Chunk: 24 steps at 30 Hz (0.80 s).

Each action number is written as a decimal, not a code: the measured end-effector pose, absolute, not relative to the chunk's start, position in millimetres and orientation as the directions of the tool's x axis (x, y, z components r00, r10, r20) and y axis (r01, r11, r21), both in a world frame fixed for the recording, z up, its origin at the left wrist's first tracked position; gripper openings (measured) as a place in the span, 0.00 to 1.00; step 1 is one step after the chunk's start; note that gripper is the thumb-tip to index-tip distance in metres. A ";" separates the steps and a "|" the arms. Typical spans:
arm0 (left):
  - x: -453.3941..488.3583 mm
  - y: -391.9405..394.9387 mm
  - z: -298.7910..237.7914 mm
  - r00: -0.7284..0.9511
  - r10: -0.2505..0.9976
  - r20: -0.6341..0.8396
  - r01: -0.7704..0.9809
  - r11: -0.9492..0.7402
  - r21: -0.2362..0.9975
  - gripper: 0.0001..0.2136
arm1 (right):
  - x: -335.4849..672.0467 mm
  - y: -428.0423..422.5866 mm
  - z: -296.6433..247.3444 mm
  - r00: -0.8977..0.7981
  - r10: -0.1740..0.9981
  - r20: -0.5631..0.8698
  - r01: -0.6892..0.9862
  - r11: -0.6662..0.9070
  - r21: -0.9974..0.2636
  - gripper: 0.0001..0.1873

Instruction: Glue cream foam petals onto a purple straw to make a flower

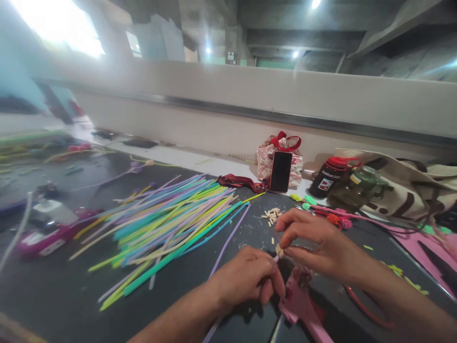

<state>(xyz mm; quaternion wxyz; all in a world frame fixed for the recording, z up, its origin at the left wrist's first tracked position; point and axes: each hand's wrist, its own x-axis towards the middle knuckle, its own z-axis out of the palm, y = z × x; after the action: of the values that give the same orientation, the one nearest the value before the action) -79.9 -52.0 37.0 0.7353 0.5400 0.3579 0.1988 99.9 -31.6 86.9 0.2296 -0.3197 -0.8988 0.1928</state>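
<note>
My right hand (314, 238) pinches a small beige piece (280, 250) between thumb and fingertips. My left hand (250, 276) is closed just left of it, fingers curled on a thin pale purple stem whose tip meets the beige piece. Directly below both hands is a pink glue gun (302, 305). Just beyond my right fingertips lies a little heap of short beige pieces (272, 216). A long purple stem (230, 238) runs across the dark table towards my left forearm. Left of it spreads a big bundle of thin coloured stems (167, 219).
A phone (280, 171) leans on a red-and-white bag (264, 155). Behind my right hand stand a black bottle (325, 178) and a greenish jug (357, 188), beside a canvas bag (389, 183). A purple glue gun (53, 236) lies at left. Small yellow pieces (403, 276) are scattered at right.
</note>
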 end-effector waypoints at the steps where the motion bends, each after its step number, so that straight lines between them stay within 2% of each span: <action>1: -79.8 -51.6 36.6 0.662 0.683 -0.308 0.087 0.338 0.937 0.14 | 99.9 -32.1 86.9 -0.691 0.659 0.297 0.487 0.729 -0.482 0.08; 16: -77.8 -49.7 37.1 0.633 0.706 -0.317 0.094 0.336 0.937 0.13 | 102.3 -32.0 77.6 -0.718 0.566 0.406 0.498 0.825 -0.268 0.11; 20: -78.3 -49.8 37.0 0.631 0.707 -0.320 0.102 0.334 0.937 0.13 | 102.4 -33.2 77.9 -0.729 0.552 0.405 0.487 0.834 -0.262 0.11; 24: -78.3 -49.8 36.0 0.635 0.702 -0.322 0.124 0.319 0.940 0.13 | 102.7 -36.1 80.2 -0.708 0.595 0.381 0.511 0.804 -0.306 0.09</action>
<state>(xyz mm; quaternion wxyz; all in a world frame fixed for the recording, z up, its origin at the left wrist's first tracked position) -78.3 -49.8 36.0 0.7192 0.5480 0.3768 0.2010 102.7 -36.1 80.2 0.2360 -0.3003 -0.9199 0.0891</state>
